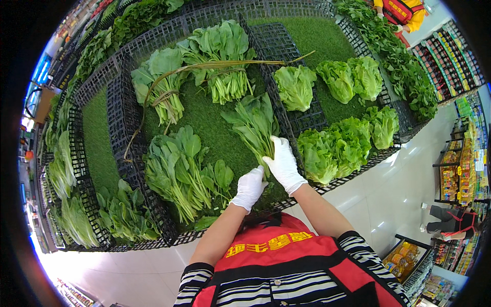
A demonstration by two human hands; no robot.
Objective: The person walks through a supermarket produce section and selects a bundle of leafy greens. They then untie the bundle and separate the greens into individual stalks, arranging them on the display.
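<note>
My right hand [282, 163], in a white glove, grips the stem end of a small bunch of leafy greens [255, 124] lying on the green turf mat. My left hand [250, 187], gloved too, has its fingers closed at the lower stem ends; whether it pinches a stem is not clear. Loose leafy greens [178, 169] lie left of my hands. Farther back are two bunches tied with straw-like bands, a smaller one [163, 86] and a larger one [226, 61]. A long dry plant strip [215, 64] stretches over them and the black dividers.
A black mesh divider [274, 92] separates the greens from lettuce heads [333, 149] at the right. Another divider [124, 115] stands at the left, with more greens [124, 211] beyond it. A co-worker [402, 11] stands at the far right corner; another person [450, 220] is in the aisle.
</note>
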